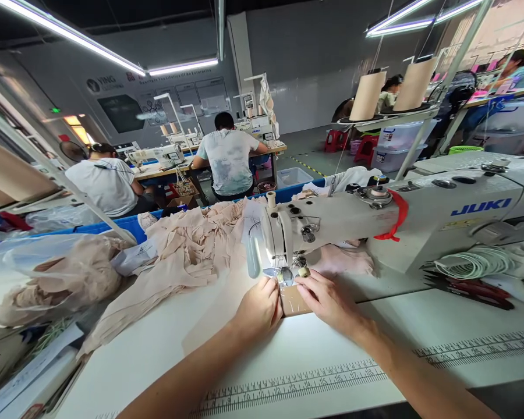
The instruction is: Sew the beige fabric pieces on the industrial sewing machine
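A white sewing machine (332, 218) stands before me, its lit needle area (284, 274) between my hands. My left hand (259, 304) is closed just left of the needle, fingers curled on the edge of a thin beige fabric piece (213, 308) that spreads leftward over the table. On the other side, my right hand (327, 299) has thumb and fingers drawn together beside the presser foot; what they pinch is too small to make out. A brown plate (296, 302) with white thread bits lies between the hands. More beige cloth (343, 260) shows behind the needle, under the machine arm.
Beige cut pieces (187, 244) are heaped at the left, beside a plastic bag (56, 279) of cloth. Red-handled snips (475, 289) and a pale green cord coil (475, 263) lie right. A ruler strip (297, 387) runs along the front edge. Two people sit at machines ahead.
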A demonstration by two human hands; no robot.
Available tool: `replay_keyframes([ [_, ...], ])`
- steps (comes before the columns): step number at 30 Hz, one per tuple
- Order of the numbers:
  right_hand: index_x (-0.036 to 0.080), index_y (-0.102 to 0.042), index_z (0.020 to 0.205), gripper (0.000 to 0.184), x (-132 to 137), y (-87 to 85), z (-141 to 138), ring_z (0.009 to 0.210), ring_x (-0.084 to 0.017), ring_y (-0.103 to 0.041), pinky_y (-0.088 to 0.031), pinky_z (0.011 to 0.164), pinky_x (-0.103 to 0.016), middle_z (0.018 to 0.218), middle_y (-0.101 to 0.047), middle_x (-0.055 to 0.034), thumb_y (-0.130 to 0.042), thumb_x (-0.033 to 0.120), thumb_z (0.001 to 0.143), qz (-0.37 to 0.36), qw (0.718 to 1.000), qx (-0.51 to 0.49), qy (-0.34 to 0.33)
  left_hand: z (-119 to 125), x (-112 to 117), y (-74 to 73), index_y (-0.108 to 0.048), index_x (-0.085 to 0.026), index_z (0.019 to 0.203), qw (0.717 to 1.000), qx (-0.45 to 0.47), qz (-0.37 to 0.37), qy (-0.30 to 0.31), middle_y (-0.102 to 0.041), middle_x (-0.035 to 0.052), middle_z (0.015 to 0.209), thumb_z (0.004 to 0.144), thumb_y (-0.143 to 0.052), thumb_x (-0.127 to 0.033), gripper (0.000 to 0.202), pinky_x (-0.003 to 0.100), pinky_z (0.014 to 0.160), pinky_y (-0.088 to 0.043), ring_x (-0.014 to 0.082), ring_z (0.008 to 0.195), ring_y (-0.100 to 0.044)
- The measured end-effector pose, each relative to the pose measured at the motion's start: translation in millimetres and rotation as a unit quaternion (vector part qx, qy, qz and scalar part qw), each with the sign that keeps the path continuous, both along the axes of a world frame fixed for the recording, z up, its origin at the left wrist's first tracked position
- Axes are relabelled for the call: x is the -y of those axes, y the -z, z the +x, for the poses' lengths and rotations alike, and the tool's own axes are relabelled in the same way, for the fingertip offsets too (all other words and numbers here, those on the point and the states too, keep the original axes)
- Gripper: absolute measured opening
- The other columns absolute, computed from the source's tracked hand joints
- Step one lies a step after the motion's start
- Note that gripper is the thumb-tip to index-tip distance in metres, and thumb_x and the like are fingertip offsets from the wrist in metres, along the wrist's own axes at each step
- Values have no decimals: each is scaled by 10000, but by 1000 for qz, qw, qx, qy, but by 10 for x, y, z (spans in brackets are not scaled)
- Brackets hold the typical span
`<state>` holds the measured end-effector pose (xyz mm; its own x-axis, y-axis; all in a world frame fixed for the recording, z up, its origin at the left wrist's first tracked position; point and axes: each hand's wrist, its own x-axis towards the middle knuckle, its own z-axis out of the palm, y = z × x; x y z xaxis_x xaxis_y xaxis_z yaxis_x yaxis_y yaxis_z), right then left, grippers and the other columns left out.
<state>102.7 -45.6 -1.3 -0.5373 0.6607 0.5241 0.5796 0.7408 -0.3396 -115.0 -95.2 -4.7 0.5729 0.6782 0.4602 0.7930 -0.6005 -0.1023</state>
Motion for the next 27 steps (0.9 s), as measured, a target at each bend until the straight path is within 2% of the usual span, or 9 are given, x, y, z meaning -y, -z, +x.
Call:
replay_keyframes([
  [4, 216, -626, 878, 257, -187, -57, -31, 662, -164, -642, -443, 610, -256, 740, -714, -23, -436, 311, 1022, -98, 995, -34, 16, -15, 5, -22, -713, -110, 1055, 1000, 2, 1, 1, -713, 192, 1021, 981, -392, -168, 334, 404, 796, -617, 278, 910, -664],
  [9, 230, -560, 720, 275, -365, -99, -71, 547, -156, -554, -355, 571, -258, 572, -637, -8, -460, 290, 969, -112, 992, -9, 55, -37, -4, 23, -706, -117, 1063, 1000, 11, -26, -4, -704, 179, 1010, 980, -412, -182, 312, 403, 795, -608, 282, 919, -661],
  [17, 233, -557, 749, 280, -234, -45, -58, 560, -141, -553, -340, 568, -241, 630, -651, -6, -474, 365, 981, -127, 989, -32, 63, -25, -27, 12, -721, -118, 1055, 1000, -17, -5, -19, -717, 179, 1020, 981, -411, -168, 323, 395, 838, -596, 276, 933, -654],
  [22, 232, -509, 666, 336, -269, -26, -82, 545, -145, -520, -343, 582, -252, 566, -600, -9, -460, 331, 983, -113, 990, -26, 76, -14, -66, -3, -709, -145, 1061, 999, -24, -29, -36, -712, 160, 1022, 995, -399, -167, 318, 401, 852, -583, 273, 955, -647],
  [27, 231, -556, 710, 356, -234, -54, -6, 527, -138, -515, -355, 568, -244, 576, -604, 1, -453, 398, 1006, -127, 989, -47, 52, -4, -67, -48, -679, -136, 1097, 998, 0, -49, -46, -704, 176, 1090, 1000, -375, -173, 321, 407, 890, -578, 279, 1000, -646],
])
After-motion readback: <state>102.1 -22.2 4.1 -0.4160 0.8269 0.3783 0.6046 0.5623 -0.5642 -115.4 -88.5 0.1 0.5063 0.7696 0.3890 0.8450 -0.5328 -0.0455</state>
